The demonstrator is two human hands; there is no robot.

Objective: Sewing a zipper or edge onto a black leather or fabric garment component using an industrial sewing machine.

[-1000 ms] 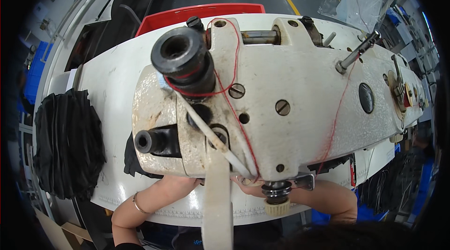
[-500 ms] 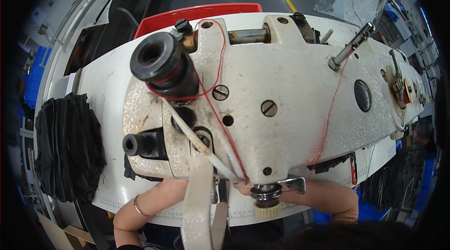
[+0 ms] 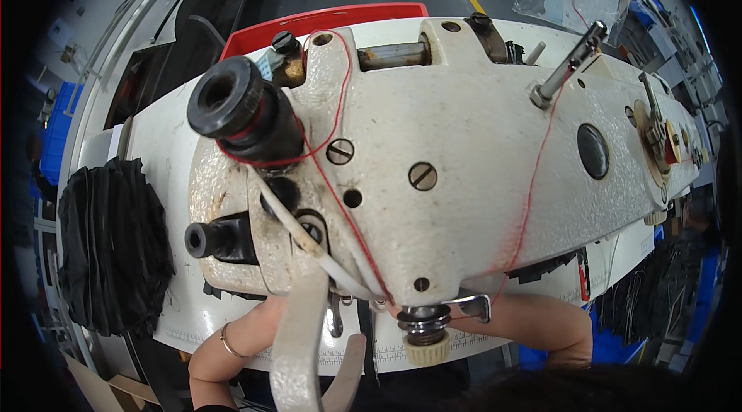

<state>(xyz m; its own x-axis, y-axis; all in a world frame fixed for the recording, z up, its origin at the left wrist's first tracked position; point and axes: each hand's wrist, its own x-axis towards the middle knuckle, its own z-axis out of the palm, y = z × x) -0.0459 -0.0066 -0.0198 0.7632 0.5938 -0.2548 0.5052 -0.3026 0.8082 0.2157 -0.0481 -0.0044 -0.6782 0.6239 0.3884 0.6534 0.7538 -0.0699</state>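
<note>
A white sewing machine head [image 3: 464, 126] fills the middle of the view and hides both of my hands' fingers. My left forearm [image 3: 251, 327], with a thin bracelet at the wrist, reaches under the machine's left end. From the right, my right forearm [image 3: 533, 319] passes behind the tension knob [image 3: 427, 349]. What either hand holds cannot be seen. Between the arms a narrow black strip [image 3: 368, 350] runs down over the table's near edge, beside a pale curved lever [image 3: 297, 342]. Red thread [image 3: 340, 188] loops round the black post [image 3: 255, 118] and crosses the machine head.
A stack of black fabric pieces [image 3: 116, 250] lies on the left of the white table [image 3: 174, 126]. More dark fabric [image 3: 657, 288] hangs at the right. Behind the machine stands a red bin [image 3: 325, 16]. A metal thread post [image 3: 568, 68] sticks up at the right.
The machine head now appears slightly further left in the view. A little more of the black strip shows beside the lever. Both forearms stay in nearly the same place.
</note>
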